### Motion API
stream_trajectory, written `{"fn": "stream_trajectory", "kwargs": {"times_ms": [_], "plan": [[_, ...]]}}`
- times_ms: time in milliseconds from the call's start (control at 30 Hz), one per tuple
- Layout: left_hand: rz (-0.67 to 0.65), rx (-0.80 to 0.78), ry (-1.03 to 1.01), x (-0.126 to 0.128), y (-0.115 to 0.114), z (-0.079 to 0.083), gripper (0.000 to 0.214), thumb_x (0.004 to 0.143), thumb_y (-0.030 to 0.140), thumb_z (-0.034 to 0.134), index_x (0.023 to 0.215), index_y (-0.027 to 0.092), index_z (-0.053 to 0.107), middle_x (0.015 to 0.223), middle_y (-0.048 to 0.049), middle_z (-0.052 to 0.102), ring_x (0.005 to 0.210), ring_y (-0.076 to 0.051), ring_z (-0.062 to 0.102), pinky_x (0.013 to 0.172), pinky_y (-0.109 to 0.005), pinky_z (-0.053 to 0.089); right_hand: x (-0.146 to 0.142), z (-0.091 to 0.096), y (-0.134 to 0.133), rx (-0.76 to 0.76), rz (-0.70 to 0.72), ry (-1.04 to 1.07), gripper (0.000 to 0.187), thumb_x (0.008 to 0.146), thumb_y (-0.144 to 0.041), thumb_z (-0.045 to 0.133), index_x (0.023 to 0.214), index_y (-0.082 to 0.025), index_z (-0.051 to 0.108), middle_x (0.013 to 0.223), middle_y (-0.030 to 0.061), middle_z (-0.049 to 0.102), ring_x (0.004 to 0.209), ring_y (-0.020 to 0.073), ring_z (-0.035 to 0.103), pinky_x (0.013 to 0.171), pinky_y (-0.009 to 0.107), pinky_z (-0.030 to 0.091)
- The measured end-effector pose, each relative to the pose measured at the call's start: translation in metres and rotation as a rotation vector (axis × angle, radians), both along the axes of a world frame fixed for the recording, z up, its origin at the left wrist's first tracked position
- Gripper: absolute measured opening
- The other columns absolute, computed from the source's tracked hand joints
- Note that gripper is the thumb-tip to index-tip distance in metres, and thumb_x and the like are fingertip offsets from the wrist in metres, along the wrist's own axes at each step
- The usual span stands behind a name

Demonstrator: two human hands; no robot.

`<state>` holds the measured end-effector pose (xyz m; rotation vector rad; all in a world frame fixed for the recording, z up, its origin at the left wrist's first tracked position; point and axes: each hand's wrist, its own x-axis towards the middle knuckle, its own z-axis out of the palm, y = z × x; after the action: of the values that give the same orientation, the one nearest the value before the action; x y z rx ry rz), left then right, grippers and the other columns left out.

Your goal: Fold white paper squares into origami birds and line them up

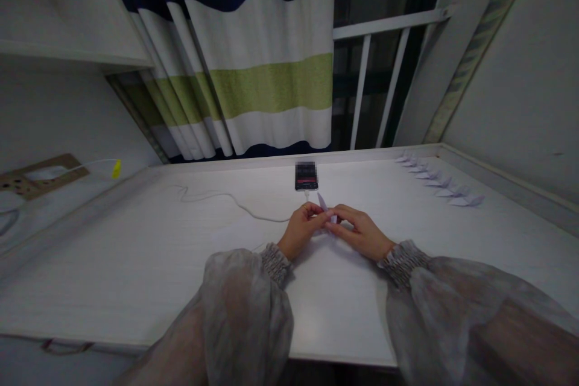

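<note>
A small folded piece of pale paper (322,201) is held just above the white desk, a narrow pointed end sticking up and away from me. My left hand (305,226) pinches it from the left with thumb and fingers. From the right, my right hand (359,231) closes on the same paper, its thumb close to the left thumb. Fingers cover much of the paper, so its full shape is hidden. Right of my hands, several folded paper cranes (441,184) stand in a slanting row on the desk.
A phone (306,176) lies beyond my hands, with a white cable (244,208) running left over the desk (113,277). Behind hang a striped curtain (271,72) and white window bars (384,30). At left, a power strip (45,175) is on the wall.
</note>
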<state>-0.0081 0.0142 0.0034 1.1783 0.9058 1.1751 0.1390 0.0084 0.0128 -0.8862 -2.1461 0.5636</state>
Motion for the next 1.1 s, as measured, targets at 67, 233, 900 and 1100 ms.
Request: {"fn": "stream_trajectory", "kwargs": {"times_ms": [67,233,900,1100], "plan": [[-0.009,0.002,-0.001,0.0,0.0,0.0,0.029,0.06,0.032,0.067,0.068,0.012,0.047,0.063,0.0032,0.054,0.055,-0.004,0.048,0.057,-0.018,0.038,0.0,0.001,0.0,-0.022,0.001,0.017,0.021,0.08,-0.033,0.047,0.087,-0.016,0.058,0.075,0.0025,0.052,0.069,0.0121,0.049,0.064,0.024,0.04],[-0.026,-0.02,-0.037,-0.001,-0.001,0.0,0.028,0.059,0.032,0.067,0.068,0.012,0.049,0.066,0.0029,0.055,0.059,-0.005,0.05,0.063,-0.021,0.04,0.002,0.0,0.002,-0.118,0.004,0.066,0.026,0.079,-0.038,0.047,0.087,-0.017,0.059,0.075,0.0023,0.052,0.07,0.0126,0.049,0.066,0.025,0.04],[-0.04,-0.01,-0.114,-0.006,0.0,0.001,0.053,0.055,0.022,0.069,0.097,0.02,0.035,0.082,-0.0009,0.061,0.066,-0.011,0.059,0.067,-0.029,0.046,-0.003,-0.01,0.01,-0.585,0.038,0.483,0.04,0.061,-0.038,0.064,0.093,-0.014,0.059,0.08,0.0025,0.061,0.071,0.0138,0.057,0.071,0.031,0.045],[-0.038,-0.019,-0.124,-0.004,-0.002,0.004,0.044,0.059,0.023,0.066,0.095,0.018,0.042,0.077,0.0003,0.058,0.067,-0.01,0.057,0.067,-0.028,0.046,-0.007,-0.013,0.009,-0.584,0.015,0.511,0.039,0.057,-0.032,0.067,0.091,-0.015,0.059,0.078,0.001,0.06,0.065,0.0117,0.056,0.065,0.029,0.048]]}}
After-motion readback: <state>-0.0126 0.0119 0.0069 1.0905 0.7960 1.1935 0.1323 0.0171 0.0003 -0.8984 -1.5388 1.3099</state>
